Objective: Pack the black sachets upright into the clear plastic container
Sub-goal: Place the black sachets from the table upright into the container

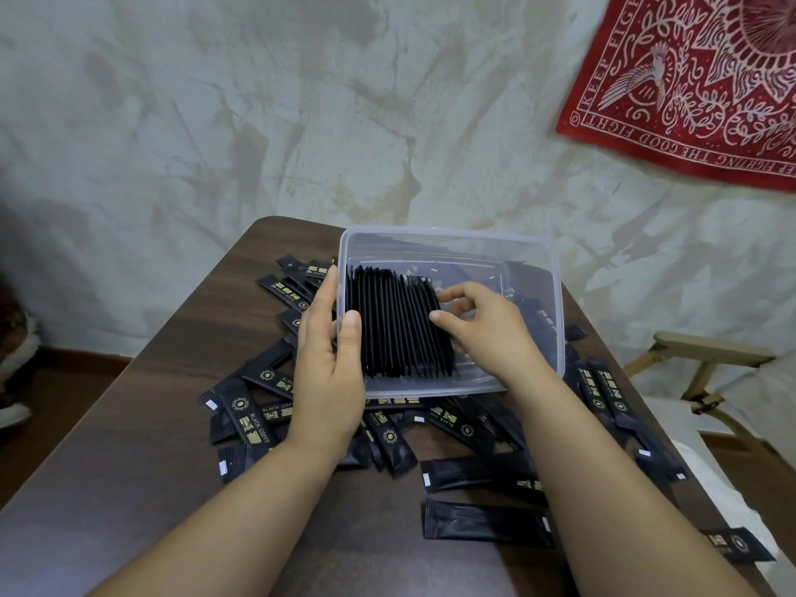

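A clear plastic container (534, 269) is tilted toward me over a heap of loose black sachets (482, 521) on a dark wooden table (163, 381). Inside it, a row of black sachets (396, 325) stands on edge against its left wall. My left hand (329, 368) grips the container's left wall, thumb over the rim and fingers outside. My right hand (482, 325) is inside the container, with its thumb and fingers at the right end of the packed row. The right half of the container holds no upright sachets.
Loose sachets lie scattered left, in front and right of the container, some near the table's right edge (732, 549). A wooden folding chair (706, 359) stands to the right. A stained wall with a red bandana (698, 79) is behind.
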`<state>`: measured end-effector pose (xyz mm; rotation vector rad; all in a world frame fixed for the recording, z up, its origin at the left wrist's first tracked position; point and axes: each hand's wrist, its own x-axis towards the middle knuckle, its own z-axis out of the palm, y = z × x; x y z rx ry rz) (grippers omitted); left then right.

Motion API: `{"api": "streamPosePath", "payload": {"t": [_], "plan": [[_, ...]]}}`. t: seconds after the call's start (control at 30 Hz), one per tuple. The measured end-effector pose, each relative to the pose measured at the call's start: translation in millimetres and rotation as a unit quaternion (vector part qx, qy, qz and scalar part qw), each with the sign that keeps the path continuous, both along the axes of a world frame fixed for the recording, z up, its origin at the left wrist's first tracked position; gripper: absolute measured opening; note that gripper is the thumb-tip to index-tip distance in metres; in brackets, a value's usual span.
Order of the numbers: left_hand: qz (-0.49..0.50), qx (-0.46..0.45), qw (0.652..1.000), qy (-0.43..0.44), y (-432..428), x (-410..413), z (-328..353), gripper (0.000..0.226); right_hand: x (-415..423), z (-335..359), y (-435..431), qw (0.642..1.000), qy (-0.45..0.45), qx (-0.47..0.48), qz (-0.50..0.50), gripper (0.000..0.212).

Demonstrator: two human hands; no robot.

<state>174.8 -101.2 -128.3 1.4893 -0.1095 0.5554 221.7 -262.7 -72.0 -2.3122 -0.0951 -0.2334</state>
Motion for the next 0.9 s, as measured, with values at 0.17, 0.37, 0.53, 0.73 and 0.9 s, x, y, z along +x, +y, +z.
{"api": "streamPosePath", "payload": {"t": [0.17, 0.37, 0.53, 0.73, 0.9], "plan": [[0.004, -0.003, 1.000, -0.005, 0, 0, 1, 0.041, -3, 1, -1, 1.000, 0.007, -0.011, 0.009, 0.021], [0.015, -0.006, 1.000, -0.002, 1, -2, 3, 0.040, -26, 8, -8, 0.996, -0.084, -0.008, 0.043, 0.024], [0.027, -0.016, 0.999, 0.018, 2, -1, 4, 0.044, -67, -1, -40, 0.977, -0.192, 0.066, 0.070, 0.022], [0.027, 0.001, 1.000, 0.014, -2, -2, 1, 0.045, -86, -37, -113, 0.978, -0.169, 0.015, -0.119, 0.025], [0.017, 0.013, 1.000, 0.005, -11, -5, 4, 0.043, -73, -57, -148, 0.962, 0.068, -0.162, -0.209, 0.057]]}}
